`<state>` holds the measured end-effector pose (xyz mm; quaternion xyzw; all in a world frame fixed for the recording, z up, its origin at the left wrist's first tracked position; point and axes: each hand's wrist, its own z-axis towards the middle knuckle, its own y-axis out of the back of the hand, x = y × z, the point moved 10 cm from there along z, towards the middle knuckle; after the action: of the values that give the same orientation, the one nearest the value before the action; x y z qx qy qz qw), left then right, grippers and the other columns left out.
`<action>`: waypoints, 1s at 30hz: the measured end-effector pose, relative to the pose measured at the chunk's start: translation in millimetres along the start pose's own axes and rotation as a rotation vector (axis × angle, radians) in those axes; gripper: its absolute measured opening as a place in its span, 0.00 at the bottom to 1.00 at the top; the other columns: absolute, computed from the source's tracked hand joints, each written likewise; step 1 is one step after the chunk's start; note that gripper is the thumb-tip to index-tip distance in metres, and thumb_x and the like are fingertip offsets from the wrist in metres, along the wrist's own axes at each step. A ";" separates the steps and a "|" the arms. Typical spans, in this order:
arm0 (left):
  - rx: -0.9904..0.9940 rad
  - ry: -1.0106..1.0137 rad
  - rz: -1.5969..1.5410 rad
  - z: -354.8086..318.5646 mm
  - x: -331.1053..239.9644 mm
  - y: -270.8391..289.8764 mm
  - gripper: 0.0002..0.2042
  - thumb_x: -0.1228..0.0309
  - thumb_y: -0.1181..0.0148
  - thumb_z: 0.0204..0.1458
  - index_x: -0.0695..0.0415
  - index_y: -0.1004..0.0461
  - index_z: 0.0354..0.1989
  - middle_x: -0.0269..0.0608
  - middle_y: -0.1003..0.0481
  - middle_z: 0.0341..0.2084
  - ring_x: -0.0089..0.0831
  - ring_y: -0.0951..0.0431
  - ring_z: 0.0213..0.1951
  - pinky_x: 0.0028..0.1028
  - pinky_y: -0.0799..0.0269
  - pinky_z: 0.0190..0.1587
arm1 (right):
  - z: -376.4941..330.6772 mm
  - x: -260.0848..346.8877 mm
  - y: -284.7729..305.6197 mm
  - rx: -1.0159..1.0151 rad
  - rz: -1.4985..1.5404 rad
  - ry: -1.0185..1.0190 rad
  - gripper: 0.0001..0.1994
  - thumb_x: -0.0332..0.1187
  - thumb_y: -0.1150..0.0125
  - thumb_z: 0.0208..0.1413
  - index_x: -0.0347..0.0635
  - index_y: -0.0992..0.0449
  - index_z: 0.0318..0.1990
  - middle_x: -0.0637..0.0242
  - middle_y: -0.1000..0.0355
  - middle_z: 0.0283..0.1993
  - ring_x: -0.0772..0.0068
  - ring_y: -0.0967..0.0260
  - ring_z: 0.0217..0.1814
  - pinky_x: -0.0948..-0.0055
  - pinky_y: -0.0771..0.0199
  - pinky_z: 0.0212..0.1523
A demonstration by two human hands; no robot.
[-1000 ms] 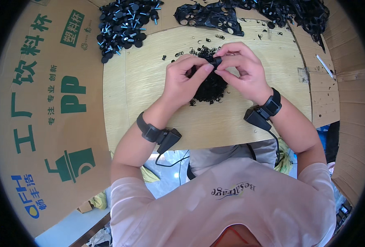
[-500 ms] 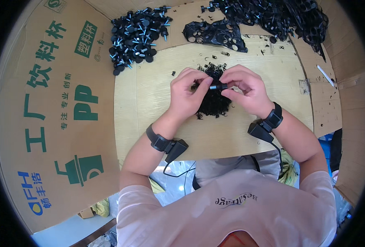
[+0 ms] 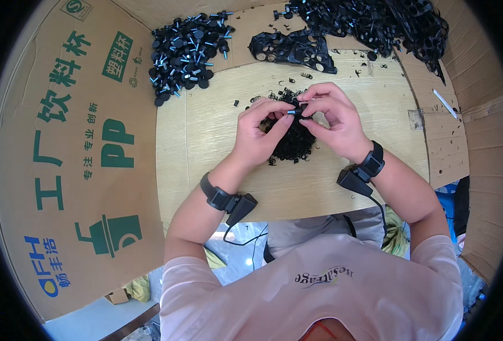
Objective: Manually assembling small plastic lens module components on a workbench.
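Observation:
Above a dark heap of curly black trimmings, a black-headed screw with a bluish metal shank is held between my two hands. My left hand pinches it at the shank end, thumb and forefinger closed. My right hand closes its thumb and fingertips round the dark head end, which the fingers partly hide. Both wrists wear black straps with small black boxes.
Many similar black-headed screws are piled at the far left. Black perforated sheets lie at the back, with a larger tangled heap to their right. A white stick rests at right. Cardboard walls flank the board.
The screw has moved slightly up and left. My right fingers have shifted round its head, while my left hand keeps its pinch.

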<state>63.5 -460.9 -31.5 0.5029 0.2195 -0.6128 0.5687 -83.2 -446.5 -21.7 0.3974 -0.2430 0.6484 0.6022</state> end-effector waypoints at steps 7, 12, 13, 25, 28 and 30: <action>-0.025 0.142 -0.270 -6.6 18.0 -8.2 0.10 0.83 0.41 0.55 0.64 0.24 0.45 0.37 0.23 0.35 0.23 0.25 0.38 0.22 0.31 0.40 | 3.4 12.1 -3.1 -0.009 -0.054 0.087 0.09 0.16 0.37 0.47 0.40 0.23 0.34 0.61 0.34 0.51 0.63 0.31 0.54 0.69 0.27 0.51; -0.049 0.075 -0.047 -2.4 1.4 -3.7 0.09 0.82 0.37 0.51 0.63 0.22 0.41 0.38 0.23 0.36 0.24 0.25 0.38 0.23 0.29 0.42 | 2.0 8.4 -5.8 0.029 -0.099 0.036 0.09 0.17 0.37 0.48 0.40 0.22 0.35 0.61 0.32 0.51 0.64 0.29 0.52 0.70 0.25 0.48; -0.070 0.030 0.086 -1.2 -6.8 -1.3 0.09 0.82 0.36 0.50 0.62 0.21 0.39 0.38 0.23 0.36 0.25 0.24 0.38 0.24 0.29 0.43 | 1.4 4.3 -6.7 0.044 -0.108 -0.006 0.09 0.17 0.37 0.48 0.40 0.22 0.36 0.62 0.32 0.50 0.65 0.29 0.51 0.70 0.25 0.47; -0.132 -0.223 0.419 -0.8 -35.8 1.7 0.05 0.83 0.35 0.45 0.61 0.23 0.30 0.41 0.25 0.35 0.36 0.26 0.40 0.31 0.30 0.45 | -1.2 -8.9 -4.4 -0.010 0.026 -0.202 0.11 0.21 0.34 0.51 0.38 0.23 0.43 0.64 0.28 0.42 0.79 0.28 0.38 0.79 0.25 0.37; -0.151 -0.259 0.368 -0.3 -36.1 4.7 0.07 0.82 0.34 0.44 0.61 0.25 0.31 0.42 0.26 0.34 0.40 0.28 0.38 0.33 0.31 0.42 | -1.8 -11.8 -1.9 -0.012 0.048 -0.195 0.12 0.21 0.34 0.51 0.37 0.24 0.44 0.65 0.28 0.41 0.79 0.28 0.38 0.80 0.25 0.39; -0.187 -0.269 0.364 1.7 -36.0 12.2 0.07 0.82 0.34 0.44 0.61 0.25 0.31 0.42 0.26 0.34 0.40 0.28 0.38 0.33 0.31 0.43 | -1.3 -17.2 2.6 -0.055 0.128 -0.235 0.12 0.21 0.34 0.51 0.36 0.24 0.44 0.66 0.28 0.41 0.80 0.28 0.39 0.80 0.25 0.40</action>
<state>68.5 -448.3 4.0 0.3931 0.1033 -0.5385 0.7381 -86.7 -456.0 -35.9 0.4376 -0.3544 0.6277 0.5374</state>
